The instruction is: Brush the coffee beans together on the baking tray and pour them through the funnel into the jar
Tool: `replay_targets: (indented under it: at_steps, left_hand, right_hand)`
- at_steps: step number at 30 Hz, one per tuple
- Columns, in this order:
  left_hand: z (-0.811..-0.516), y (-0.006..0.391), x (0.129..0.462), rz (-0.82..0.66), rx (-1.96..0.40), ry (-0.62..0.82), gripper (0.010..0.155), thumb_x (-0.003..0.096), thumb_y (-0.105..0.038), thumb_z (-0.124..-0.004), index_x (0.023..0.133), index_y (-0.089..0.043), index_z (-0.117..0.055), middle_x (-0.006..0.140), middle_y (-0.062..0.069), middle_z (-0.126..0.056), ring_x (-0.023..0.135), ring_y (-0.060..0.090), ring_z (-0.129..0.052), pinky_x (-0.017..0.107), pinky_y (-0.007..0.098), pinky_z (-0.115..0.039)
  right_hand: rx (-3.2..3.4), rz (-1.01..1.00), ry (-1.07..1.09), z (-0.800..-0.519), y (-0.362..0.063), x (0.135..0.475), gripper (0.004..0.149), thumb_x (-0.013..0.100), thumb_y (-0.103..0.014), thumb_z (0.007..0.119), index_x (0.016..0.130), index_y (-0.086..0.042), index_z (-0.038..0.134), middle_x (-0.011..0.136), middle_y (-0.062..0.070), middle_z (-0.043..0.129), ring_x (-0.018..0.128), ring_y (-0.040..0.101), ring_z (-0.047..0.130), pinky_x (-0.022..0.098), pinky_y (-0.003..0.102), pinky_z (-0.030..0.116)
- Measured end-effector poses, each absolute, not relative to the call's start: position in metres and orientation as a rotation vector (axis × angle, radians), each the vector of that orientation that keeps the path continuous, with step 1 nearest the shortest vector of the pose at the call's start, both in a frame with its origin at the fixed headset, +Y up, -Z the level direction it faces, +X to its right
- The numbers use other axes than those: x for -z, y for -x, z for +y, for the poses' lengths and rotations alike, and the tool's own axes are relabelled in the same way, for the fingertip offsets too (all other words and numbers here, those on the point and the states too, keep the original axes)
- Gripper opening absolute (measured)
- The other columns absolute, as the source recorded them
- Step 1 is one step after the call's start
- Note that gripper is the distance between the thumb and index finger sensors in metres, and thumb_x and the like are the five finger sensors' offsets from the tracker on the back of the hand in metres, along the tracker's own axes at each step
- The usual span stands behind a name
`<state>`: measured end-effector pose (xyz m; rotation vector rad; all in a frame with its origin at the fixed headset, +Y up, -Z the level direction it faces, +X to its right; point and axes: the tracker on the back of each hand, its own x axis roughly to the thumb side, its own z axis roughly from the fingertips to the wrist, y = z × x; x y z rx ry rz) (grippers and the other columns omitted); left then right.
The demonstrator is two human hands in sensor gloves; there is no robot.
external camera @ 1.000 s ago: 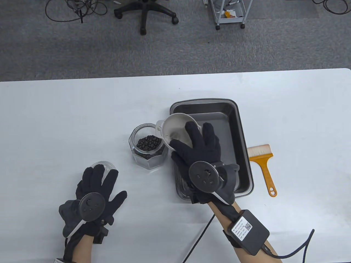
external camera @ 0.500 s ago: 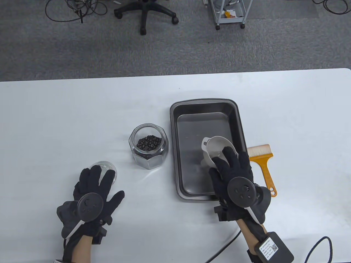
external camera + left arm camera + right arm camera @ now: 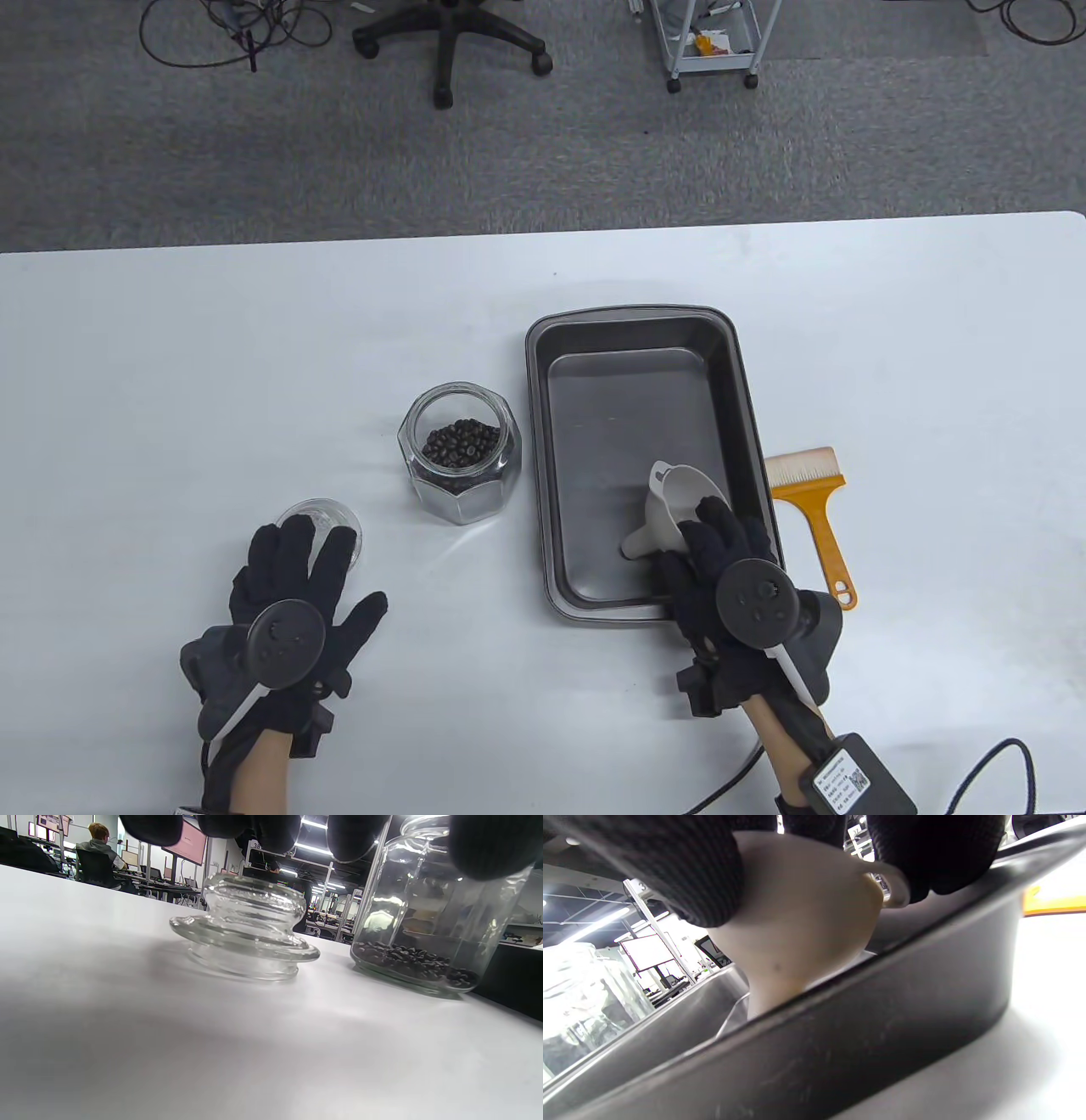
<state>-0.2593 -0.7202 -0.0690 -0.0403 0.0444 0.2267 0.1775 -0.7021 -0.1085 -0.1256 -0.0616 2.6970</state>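
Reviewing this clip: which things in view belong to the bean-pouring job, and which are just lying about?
Job: baking tray, funnel held by right hand, jar of coffee beans, brush, glass lid under left hand.
Lying about: office chair, cart, floor cables.

Dull metal tray (image 3: 747, 407), clear glass jar (image 3: 459, 450), seemingly plastic funnel (image 3: 679, 505).

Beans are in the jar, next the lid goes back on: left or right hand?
Left. The left hand is free, fingers over the glass lid beside the jar. The right hand holds the funnel in the baking tray.
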Motion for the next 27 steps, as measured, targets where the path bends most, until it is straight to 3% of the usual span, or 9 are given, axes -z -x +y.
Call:
replay_targets:
  at_steps: [7,12,17,21,27]
  left_hand:
    - [-0.727,0.260,0.070,0.068,-0.217,0.066,0.081,0.0426,-0.079,-0.072,0.111,-0.046,-0.044,0.126,0.003,-0.039,0.116,0.041,-0.035,0.080,0.064,-0.048]
    - [-0.731,0.264,0.071,0.097,-0.226,0.081,0.082,0.0428,-0.079,-0.071,0.112,-0.045,-0.041,0.126,0.004,-0.038,0.116,0.042,-0.035,0.080,0.064,-0.048]
    - [-0.734,0.269,0.072,0.133,-0.254,0.075,0.084,0.0427,-0.079,-0.072,0.112,-0.045,-0.038,0.126,0.004,-0.036,0.115,0.043,-0.034,0.080,0.064,-0.048]
    - [-0.736,0.269,0.073,0.148,-0.248,0.084,0.088,0.0423,-0.080,-0.072,0.112,-0.044,-0.032,0.126,0.005,-0.033,0.114,0.045,-0.033,0.080,0.064,-0.048]
    - [-0.737,0.268,0.077,0.181,-0.239,0.070,0.091,0.0414,-0.080,-0.074,0.112,-0.045,-0.028,0.126,0.006,-0.029,0.114,0.048,-0.032,0.079,0.064,-0.048]
  right_hand:
    - [-2.730,0.019,0.170,-0.702,-0.181,0.110,0.045,0.044,-0.050,0.085,0.083,-0.027,0.085,0.098,0.010,0.090,0.078,0.047,0.098,0.062,0.053,0.080]
    - [-2.748,0.135,0.206,-0.703,-0.183,0.111,0.047,0.044,-0.049,0.086,0.082,-0.021,0.089,0.097,0.014,0.091,0.084,0.041,0.092,0.068,0.048,0.075]
    - [-2.775,0.130,0.219,-0.702,-0.183,0.111,0.052,0.043,-0.051,0.088,0.086,-0.021,0.087,0.097,0.014,0.092,0.084,0.040,0.092,0.069,0.047,0.074]
    - [-2.786,0.030,0.229,-0.695,-0.184,0.108,0.063,0.042,-0.054,0.089,0.095,-0.023,0.075,0.103,0.010,0.082,0.093,0.034,0.082,0.071,0.051,0.068]
    - [-2.765,-0.092,0.174,-0.688,-0.182,0.104,0.080,0.041,-0.062,0.086,0.104,-0.024,0.054,0.115,0.010,0.057,0.104,0.040,0.059,0.074,0.057,0.058]
